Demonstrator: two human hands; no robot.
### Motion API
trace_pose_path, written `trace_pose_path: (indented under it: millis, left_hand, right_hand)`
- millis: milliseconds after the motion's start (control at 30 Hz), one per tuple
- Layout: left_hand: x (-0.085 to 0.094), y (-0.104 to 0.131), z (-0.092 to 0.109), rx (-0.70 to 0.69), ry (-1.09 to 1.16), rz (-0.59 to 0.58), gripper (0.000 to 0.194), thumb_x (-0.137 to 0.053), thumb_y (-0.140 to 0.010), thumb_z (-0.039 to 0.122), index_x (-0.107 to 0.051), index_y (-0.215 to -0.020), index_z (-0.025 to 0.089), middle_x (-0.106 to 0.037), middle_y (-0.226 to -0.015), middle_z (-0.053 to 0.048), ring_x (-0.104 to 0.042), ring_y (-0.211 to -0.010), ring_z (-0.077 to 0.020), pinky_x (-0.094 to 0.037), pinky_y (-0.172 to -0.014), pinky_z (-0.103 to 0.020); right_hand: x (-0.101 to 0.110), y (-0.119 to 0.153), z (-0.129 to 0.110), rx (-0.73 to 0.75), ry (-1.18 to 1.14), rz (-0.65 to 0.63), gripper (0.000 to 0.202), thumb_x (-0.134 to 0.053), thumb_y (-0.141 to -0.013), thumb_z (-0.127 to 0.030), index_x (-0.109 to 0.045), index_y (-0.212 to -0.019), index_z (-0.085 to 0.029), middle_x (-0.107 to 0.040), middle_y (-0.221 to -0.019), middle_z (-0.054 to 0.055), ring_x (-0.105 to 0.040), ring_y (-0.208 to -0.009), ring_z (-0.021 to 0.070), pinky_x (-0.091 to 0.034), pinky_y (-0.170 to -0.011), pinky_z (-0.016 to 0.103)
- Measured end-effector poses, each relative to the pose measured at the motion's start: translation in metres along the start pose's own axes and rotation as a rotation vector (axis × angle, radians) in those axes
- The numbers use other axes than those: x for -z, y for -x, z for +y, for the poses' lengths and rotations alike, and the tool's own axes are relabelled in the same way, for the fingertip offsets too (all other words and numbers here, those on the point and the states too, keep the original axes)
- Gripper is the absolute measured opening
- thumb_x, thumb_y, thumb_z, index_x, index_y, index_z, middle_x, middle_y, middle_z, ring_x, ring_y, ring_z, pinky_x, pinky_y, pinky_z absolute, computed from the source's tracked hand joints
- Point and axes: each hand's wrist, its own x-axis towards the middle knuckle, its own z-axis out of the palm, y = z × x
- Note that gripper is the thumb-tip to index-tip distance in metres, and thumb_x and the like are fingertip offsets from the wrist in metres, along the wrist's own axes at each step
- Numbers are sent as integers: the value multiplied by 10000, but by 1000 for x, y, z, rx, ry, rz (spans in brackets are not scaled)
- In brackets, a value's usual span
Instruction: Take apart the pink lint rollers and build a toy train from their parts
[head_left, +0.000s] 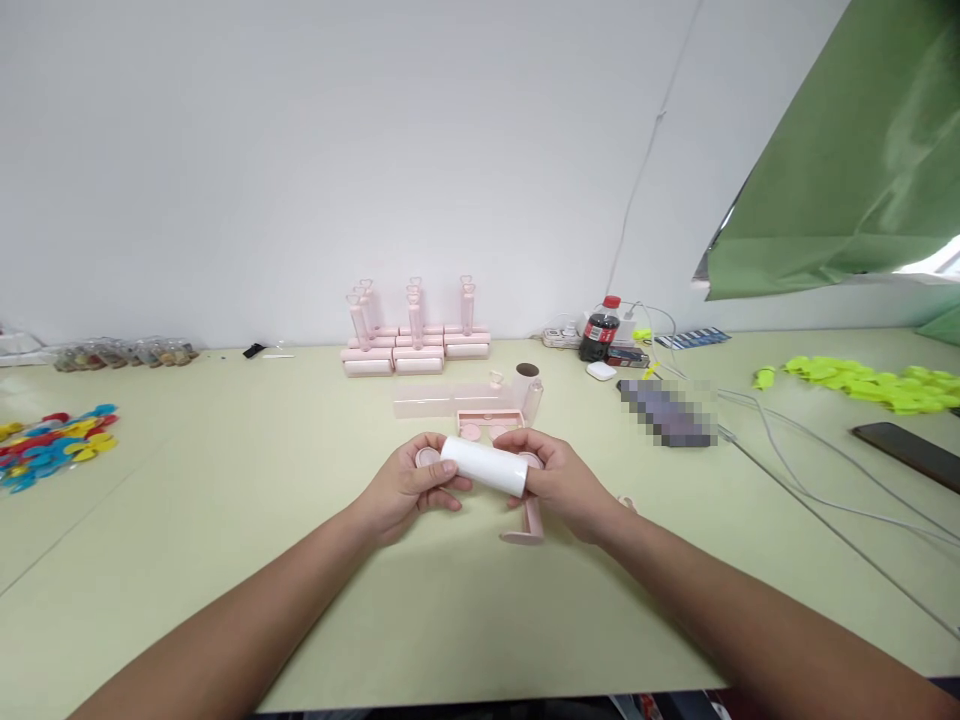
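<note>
White roll (pixel 487 466) held aloft

I see the left hand (pixel 412 487) and right hand (pixel 561 480), fingers curled on its opposite ends, above the middle of the counter (pixel 300 410). Near the back edge, pink cases (pixel 369 368) stand left of a red-capped cola bottle (pixel 598 334).

White roll (pixel 486 466): smooth cylinder, slanted, right end lower in view. Round pink piece (pixel 427 457) beside roll's left end; second pink piece (pixel 532 460), partly hidden, by its right.

Bright, diffuse light — soft shadows; glare beneath green sheet (pixel 832 170)
</note>
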Motion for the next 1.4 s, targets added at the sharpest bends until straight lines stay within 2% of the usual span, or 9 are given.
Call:
trace_pose_path:
  millis: [133, 267, 333, 433, 600, 767, 933, 1167, 1400]
  left_hand:
    - [-4, 6, 1, -24, -12, -125, 413, -762, -734, 181, -541, -1083, 180, -650, -1024, -79, -696, -931, -231, -602, -685, -306]
    - [-3, 5, 3, -58, -41, -84, 375, -693, -715, 131, -541, -1050, 198, -544, -1274, -98, -667, -864, -173, -558, -641, -278]
    - [-3, 5, 3, -81, -139, -32, 368, -645, -714, 125, -540, -1060, 197, -541, -1239, -88, -617, -778, -120, -523, -630, -259]
    - [-9, 6, -1, -147, -477, 26, 318, -575, -807, 214, -532, -1122, 206, -570, -1082, -49, -510, -642, -77, -464, -615, -255]
    - [-25, 9, -12, -499, -1061, -48, 309, -593, -869, 366, -577, -1147, 232, -582, -948, -30, -519, -757, -143, -450, -709, -289]
    - [-24, 5, -22, -618, -1172, -79, 177, -587, -890, 327, -644, -1022, 222, -602, -905, -30, -569, -800, -151, -465, -714, -273]
    - [-5, -1, -15, -632, -1243, -16, 200, -498, -932, 282, -668, -1030, 240, -592, -879, -27, -587, -777, -141, -463, -710, -264]
    - [28, -18, 3, -408, -1474, 181, 273, -460, -929, 377, -696, -962, 244, -613, -950, -45, -612, -809, -188, -451, -719, -299]
    - [38, -34, 2, -344, -1402, 225, 272, -477, -906, 399, -640, -1059, 245, -654, -1005, -45, -624, -871, -215, -446, -746, -310]
  right_hand:
    - [1, 1, 1, 6, 30, -50, 311, -674, -673, -172, -696, -983, -167, -673, -831, 41, -620, -587, 140, -549, -509, 272]
    - [2, 1, -6, -71, -288, -22, 270, -649, -796, -262, -679, -1046, -166, -685, -1071, 123, -689, -860, 243, -605, -709, 395]
    - [2, 1, -9, -106, -428, -57, 226, -632, -836, -271, -676, -1027, -159, -656, -1173, 136, -678, -974, 265, -575, -858, 445]
    - [1, 2, -8, -120, -522, -127, 176, -618, -863, -251, -680, -1001, -161, -655, -1181, 125, -668, -1021, 266, -508, -973, 464]
    - [-6, 8, -3, -74, -563, -270, 202, -542, -905, -258, -682, -1001, -149, -681, -1077, 124, -658, -1010, 251, -527, -897, 417]
    - [-9, 13, -2, -135, -531, -310, 247, -530, -909, -291, -681, -1029, -136, -670, -1116, 143, -652, -1009, 253, -515, -906, 431]
    - [-4, 8, 0, -182, -570, -203, 192, -556, -879, -216, -668, -1017, -143, -659, -1168, 136, -669, -1014, 223, -449, -1035, 412]
    - [6, -2, -8, -119, -507, 41, 223, -460, -924, -184, -635, -1063, -173, -705, -1034, 117, -708, -915, 232, -512, -974, 442]
    - [7, -1, -11, -111, -435, 29, 237, -438, -929, -188, -664, -970, -131, -708, -1013, 127, -711, -829, 208, -581, -851, 383]
